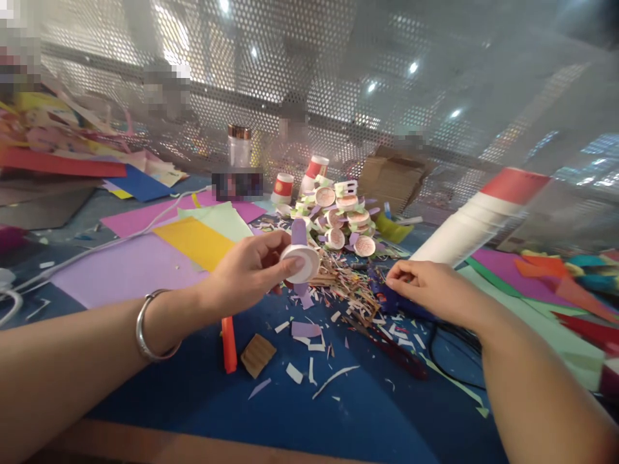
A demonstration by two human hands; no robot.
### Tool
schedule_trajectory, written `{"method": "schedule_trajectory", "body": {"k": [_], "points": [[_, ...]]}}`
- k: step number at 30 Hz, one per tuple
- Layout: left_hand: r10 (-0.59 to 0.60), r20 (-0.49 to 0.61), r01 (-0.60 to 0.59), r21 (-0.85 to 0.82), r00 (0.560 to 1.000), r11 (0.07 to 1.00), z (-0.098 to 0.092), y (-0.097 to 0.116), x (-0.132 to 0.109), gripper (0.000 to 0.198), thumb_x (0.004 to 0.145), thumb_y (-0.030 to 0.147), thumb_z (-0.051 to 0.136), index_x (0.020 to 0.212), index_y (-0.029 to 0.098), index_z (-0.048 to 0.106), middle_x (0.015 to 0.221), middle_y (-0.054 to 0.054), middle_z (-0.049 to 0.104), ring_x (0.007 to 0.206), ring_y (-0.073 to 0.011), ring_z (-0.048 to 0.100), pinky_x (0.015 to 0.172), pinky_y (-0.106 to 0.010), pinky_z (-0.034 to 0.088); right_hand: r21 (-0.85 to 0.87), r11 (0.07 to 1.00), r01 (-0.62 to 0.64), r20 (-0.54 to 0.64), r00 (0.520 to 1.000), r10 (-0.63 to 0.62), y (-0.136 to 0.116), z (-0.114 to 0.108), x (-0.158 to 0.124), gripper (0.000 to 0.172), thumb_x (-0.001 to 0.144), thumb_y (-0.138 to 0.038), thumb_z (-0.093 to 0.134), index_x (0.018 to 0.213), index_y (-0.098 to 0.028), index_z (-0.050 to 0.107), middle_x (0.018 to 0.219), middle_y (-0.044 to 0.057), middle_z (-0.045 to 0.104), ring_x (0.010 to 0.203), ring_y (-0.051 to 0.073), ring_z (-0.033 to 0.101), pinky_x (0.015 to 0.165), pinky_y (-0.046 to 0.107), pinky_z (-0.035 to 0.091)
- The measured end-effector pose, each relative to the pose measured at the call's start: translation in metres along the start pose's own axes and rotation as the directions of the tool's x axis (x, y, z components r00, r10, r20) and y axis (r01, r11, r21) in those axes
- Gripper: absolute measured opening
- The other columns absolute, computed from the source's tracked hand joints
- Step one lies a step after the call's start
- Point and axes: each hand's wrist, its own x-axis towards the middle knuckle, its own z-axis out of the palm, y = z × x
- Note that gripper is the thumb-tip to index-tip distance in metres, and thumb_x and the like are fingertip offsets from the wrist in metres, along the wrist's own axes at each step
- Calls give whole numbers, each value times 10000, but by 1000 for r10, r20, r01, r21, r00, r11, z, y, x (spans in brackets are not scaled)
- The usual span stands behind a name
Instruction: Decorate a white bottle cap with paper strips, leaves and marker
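Your left hand [246, 274] grips a white disc [300, 263] with a purple strip, raised above the worktop [367, 412]. Your right hand [428, 283] is pinched closed beside the scraps [348, 283]; I cannot tell on what. The heap of discs [341, 219] behind suggests many are finished.

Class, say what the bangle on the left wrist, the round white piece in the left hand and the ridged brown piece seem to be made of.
Bangle: probably metal, silvery and polished; it catches bright glints. Round white piece, pinched in the left hand: likely paper or thin card, matte; blur leaves it open. Ridged brown piece: corrugated cardboard, by its parallel ribs.
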Motion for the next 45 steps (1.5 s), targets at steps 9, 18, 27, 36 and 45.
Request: {"method": "schedule_trajectory", "body": {"k": [9,18,27,36,45], "points": [[-208,16,204,-289,978,935,7,0,-1,267,831,314,741,1002,131,650,927,-66,702,753,-141,658,581,-218,530,56,998,21,-72,997,-17,-7,3,0,176,866,-362,634,884,-214,727,812,68,771,699,221,701,631,326,528],[-236,58,239,-405,970,883,23,-4,-2,322,834,278,775,1065,106,632,1045,-109,742,837,-157,708,670,-249,548,500,850,165,30,978,-208,-90,24,-26,268,958,-470,601,880,-233,697,760,-21,668,658,124,575,574,235,445],[-248,-1,222,-441,969,870,21,-3,-1,316,815,273,782,1054,121,640,1000,-83,750,825,-154,713,640,-230,543,592,797,120,90,973,-213,-85,37,-21,213,934,-377,640,807,-207,622,673,-41,565,597,107,478,538,234,380],[-221,-89,160,-441,971,883,22,-7,2,210,842,249,754,883,141,578,954,-70,743,816,-159,716,650,-247,551,497,855,149,74,974,-213,-82,29,-20,276,955,-446,586,806,-219,634,708,-19,604,633,128,520,570,250,407],[-277,-208,174,-409,938,896,14,-5,8,154,897,188,669,867,155,521,926,-60,746,758,-155,730,615,-251,525,-48,999,-8,31,999,9,-6,-8,-5,198,862,-372,560,883,-221,687,811,55,743,692,222,680,638,332,492]]}}
